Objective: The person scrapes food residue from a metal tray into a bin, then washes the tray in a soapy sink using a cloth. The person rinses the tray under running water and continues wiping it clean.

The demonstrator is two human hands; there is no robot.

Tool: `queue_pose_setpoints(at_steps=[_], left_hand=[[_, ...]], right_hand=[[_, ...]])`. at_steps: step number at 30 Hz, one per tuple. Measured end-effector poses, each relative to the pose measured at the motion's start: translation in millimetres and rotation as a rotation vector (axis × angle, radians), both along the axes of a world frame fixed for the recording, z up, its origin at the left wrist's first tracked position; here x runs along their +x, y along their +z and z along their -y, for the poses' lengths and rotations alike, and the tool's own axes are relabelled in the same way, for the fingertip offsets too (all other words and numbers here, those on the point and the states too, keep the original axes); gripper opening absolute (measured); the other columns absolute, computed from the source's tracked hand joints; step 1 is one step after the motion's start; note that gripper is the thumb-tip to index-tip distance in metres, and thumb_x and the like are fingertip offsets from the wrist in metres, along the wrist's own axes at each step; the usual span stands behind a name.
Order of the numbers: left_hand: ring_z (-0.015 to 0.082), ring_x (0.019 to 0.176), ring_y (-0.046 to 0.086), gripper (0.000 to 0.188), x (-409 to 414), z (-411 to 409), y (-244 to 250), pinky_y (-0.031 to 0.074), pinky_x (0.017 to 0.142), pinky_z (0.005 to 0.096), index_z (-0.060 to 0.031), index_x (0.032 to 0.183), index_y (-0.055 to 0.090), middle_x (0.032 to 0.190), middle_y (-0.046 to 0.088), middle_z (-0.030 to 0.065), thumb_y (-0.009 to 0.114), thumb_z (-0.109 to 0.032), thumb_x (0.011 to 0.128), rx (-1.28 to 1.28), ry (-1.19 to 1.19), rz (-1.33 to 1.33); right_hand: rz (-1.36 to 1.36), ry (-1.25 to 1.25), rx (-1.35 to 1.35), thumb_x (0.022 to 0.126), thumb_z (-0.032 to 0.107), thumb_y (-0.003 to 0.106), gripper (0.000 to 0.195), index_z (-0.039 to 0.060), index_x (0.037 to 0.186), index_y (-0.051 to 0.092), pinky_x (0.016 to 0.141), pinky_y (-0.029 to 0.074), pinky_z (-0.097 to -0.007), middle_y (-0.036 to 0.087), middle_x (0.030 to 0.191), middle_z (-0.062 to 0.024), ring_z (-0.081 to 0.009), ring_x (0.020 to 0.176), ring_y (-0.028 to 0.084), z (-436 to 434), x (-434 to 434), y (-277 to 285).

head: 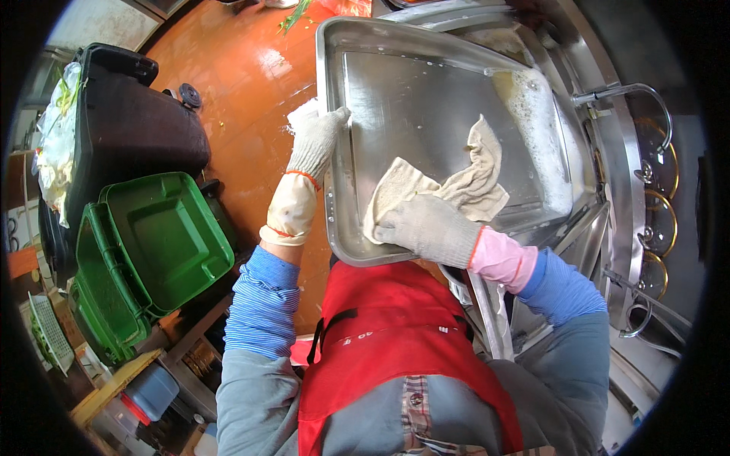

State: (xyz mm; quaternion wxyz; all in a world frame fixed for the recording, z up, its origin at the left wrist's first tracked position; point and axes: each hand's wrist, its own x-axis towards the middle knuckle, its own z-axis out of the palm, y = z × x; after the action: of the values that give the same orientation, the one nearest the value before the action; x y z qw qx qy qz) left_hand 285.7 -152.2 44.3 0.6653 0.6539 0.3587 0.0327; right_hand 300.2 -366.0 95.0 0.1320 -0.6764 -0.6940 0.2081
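A large rectangular stainless-steel tray lies tilted in front of me, its far right end over the sink. My left hand, in a knitted glove, grips the tray's left rim, with white suds by the fingers. My right hand, gloved too, presses a beige cloth against the tray's near left corner. The cloth's twisted other end lies across the tray floor, small green scraps on it. Soapy water and white foam pool along the tray's right side.
A sink basin with suds lies beyond the tray. Curved faucets and glass pot lids line the right side. To the left stand a green lidded bin and a dark wheeled bin. The orange floor looks wet.
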Motion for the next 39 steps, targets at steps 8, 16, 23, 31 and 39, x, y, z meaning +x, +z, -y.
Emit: queue_pose_setpoints(at_steps=[8,16,23,31,39], left_hand=[[0.0132,0.060,0.050,0.031,6,-3,-16,0.042,0.057,0.0293,-0.0003,0.081,0.060,0.068,0.055,0.0039,0.062,-0.031,0.080,0.068,-0.013,-0.128],[0.0119,0.086,0.051,0.057,3,-10,-42,0.041,0.078,0.0262,0.0015,0.113,0.057,0.097,0.058,0.0048,0.055,-0.048,0.086,-0.079,0.154,0.119],[0.0107,0.072,0.045,0.047,7,-21,-42,0.038,0.064,0.0274,0.0031,0.098,0.054,0.083,0.055,0.0041,0.050,-0.043,0.086,0.095,0.050,-0.023],[0.0066,0.057,0.045,0.036,6,-3,4,0.037,0.053,0.0238,-0.0016,0.078,0.062,0.067,0.054,-0.0029,0.061,-0.037,0.083,0.102,0.002,-0.117],[0.0075,0.054,0.044,0.033,10,-8,-42,0.037,0.052,0.0243,-0.0047,0.070,0.060,0.061,0.051,-0.0020,0.061,-0.035,0.085,0.023,0.036,0.079]], right_hand=[[0.104,-0.011,0.057,0.076,0.012,0.054,0.020,0.0105,0.096,0.059,0.070,0.050,-0.0343,0.060,0.086,-0.0058,-0.0228,0.084,0.061,-3,0,-10],[0.092,-0.317,0.210,0.076,0.014,0.058,0.031,0.0074,0.106,0.052,0.077,0.047,-0.0395,0.056,0.098,-0.0117,-0.0291,0.091,0.058,-57,20,-32],[0.177,-0.725,0.236,0.082,0.018,0.053,0.026,0.0136,0.107,0.050,0.073,0.049,-0.0428,0.057,0.099,-0.0123,-0.0296,0.090,0.059,-136,92,-70],[0.261,-0.709,0.379,0.079,0.011,0.052,0.028,0.0035,0.106,0.052,0.091,0.042,-0.0390,0.054,0.109,-0.0152,-0.0308,0.104,0.052,-157,120,-86],[0.238,-0.457,0.126,0.070,0.003,0.051,0.026,0.0025,0.095,0.057,0.090,0.041,-0.0396,0.052,0.102,-0.0147,-0.0321,0.099,0.049,-61,7,-37]])
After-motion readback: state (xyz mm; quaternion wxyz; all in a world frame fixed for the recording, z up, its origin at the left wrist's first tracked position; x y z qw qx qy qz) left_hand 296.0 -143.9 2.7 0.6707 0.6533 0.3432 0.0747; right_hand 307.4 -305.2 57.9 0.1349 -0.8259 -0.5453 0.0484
